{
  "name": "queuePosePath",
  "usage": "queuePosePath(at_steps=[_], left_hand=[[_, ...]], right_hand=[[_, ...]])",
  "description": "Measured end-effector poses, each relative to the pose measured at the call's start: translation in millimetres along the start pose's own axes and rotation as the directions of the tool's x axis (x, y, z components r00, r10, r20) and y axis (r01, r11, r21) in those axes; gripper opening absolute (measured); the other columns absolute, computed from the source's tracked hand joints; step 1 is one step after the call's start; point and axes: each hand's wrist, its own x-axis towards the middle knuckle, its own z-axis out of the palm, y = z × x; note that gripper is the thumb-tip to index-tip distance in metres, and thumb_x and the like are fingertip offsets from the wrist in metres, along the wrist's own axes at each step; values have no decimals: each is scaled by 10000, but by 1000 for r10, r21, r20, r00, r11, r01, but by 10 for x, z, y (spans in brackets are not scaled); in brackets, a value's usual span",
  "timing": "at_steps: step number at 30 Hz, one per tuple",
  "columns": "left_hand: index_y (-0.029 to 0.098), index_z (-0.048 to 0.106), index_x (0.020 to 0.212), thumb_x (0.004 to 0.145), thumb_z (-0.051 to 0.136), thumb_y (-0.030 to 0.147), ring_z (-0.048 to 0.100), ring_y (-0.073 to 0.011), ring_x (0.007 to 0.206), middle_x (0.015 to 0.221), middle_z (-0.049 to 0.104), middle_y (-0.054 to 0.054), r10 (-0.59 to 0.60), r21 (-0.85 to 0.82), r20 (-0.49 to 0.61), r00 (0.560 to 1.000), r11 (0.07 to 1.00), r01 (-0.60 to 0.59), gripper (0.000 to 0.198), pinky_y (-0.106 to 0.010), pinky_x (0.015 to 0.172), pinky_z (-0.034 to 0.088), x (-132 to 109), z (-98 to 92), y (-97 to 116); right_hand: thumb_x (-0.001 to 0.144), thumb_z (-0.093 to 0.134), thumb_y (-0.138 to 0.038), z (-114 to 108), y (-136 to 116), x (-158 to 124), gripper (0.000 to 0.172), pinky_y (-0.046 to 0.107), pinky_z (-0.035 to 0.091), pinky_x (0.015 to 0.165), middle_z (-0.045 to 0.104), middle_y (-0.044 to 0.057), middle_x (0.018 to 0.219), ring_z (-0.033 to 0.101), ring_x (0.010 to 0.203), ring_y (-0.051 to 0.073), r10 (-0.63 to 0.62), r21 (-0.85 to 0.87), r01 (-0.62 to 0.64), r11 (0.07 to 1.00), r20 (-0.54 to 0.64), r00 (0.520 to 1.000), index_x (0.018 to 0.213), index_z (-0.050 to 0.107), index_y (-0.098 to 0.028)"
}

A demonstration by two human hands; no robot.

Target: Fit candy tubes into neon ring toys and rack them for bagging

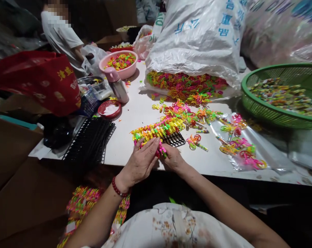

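At the table's near edge, a black slotted plastic rack [174,138] carries rows of small bright plastic toys [159,127] in yellow, green, pink and orange. My left hand [142,158], with a red bead bracelet at the wrist, lies over the near row, its fingers stretched out and touching the toys. Beside it, my right hand [173,157] has its fingers curled closed around a pink and green toy [161,150] at the rack's near end. Its fingertips are partly hidden. Just right of the rack lies a loose toy with a clear bead-filled tube [198,142].
Stacked black racks [90,141] lie left, near a red basket [109,109] and a thermos [117,86]. Behind are a pink basin [128,71] and an open white sack [192,51] spilling toys. A green basket [272,108] and clear plastic bag [264,148] sit right. Another person [64,41] is back left.
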Motion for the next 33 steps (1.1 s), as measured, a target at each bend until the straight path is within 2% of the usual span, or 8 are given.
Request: queuePosePath(at_steps=[7, 11, 15, 20, 23, 25, 29, 33], left_hand=[[139, 130, 1549, 974, 393, 169, 269, -227, 1469, 1574, 278, -180, 14, 115, 9, 1000, 993, -15, 633, -489, 1185, 185, 8, -11, 22], [182, 282, 1512, 984, 424, 245, 317, -230, 1447, 1546, 360, -121, 24, 178, 32, 999, 984, -29, 550, -496, 1180, 151, 68, -18, 30], [209, 397, 1458, 976, 468, 313, 352, -237, 1427, 1497, 450, -77, 48, 209, 21, 999, 977, -51, 498, -487, 1175, 153, 122, 15, 33], [197, 428, 1436, 974, 470, 311, 377, -235, 1414, 1503, 439, -88, 45, 215, 11, 999, 976, -46, 477, -487, 1178, 155, 124, 23, 51], [195, 418, 1442, 970, 478, 326, 365, -239, 1421, 1512, 422, -94, 51, 186, 20, 998, 981, -54, 493, -498, 1183, 147, 119, 0, 45], [203, 415, 1445, 963, 493, 321, 357, -244, 1426, 1515, 417, -100, 70, 161, 18, 997, 984, -72, 503, -501, 1179, 167, 122, -7, 28], [195, 435, 1424, 960, 499, 261, 380, -235, 1415, 1487, 457, -113, 109, 140, -32, 993, 985, -104, 473, -487, 1151, 239, 131, 24, -1], [171, 451, 1403, 965, 494, 256, 394, -235, 1406, 1471, 471, -133, 91, 134, -37, 995, 987, -86, 449, -481, 1132, 275, 132, 58, 5]], right_hand=[[896, 464, -152, -54, 92, 63, 183, 287, 487, 810, 678, 80, 941, 614, 859, 181, 17, -56, -8, 998, 161, 987, 980, 626, -169], [784, 499, -47, 32, 193, 76, 293, 326, 490, 859, 663, 95, 980, 605, 923, 206, 17, -174, 20, 985, 209, 978, 1039, 597, -153], [827, 523, -91, 23, 139, 64, 214, 322, 513, 798, 653, 101, 967, 606, 879, 207, 57, -217, -8, 976, 217, 975, 1021, 595, -145], [928, 487, -168, -501, -9, -189, 226, 325, 493, 915, 616, 103, 1104, 595, 1015, 195, 36, -304, -48, 951, -46, 998, 1128, 593, -176], [934, 492, -216, -939, 63, -431, 202, 336, 500, 823, 578, 123, 1107, 598, 920, 213, 177, -557, -297, 775, -260, 949, 1082, 621, -166], [930, 497, -232, -1138, 153, -554, 195, 334, 487, 766, 561, 135, 1108, 587, 869, 218, 245, -663, -386, 641, -300, 922, 1051, 632, -158], [957, 432, -219, -1235, 281, -649, 211, 320, 457, 747, 590, 118, 973, 571, 844, 219, 289, -750, -329, 574, -190, 938, 934, 634, -161], [952, 430, -219, -1126, 285, -633, 193, 339, 462, 762, 640, 118, 929, 596, 862, 239, 242, -686, -348, 639, -250, 938, 991, 608, -153]])
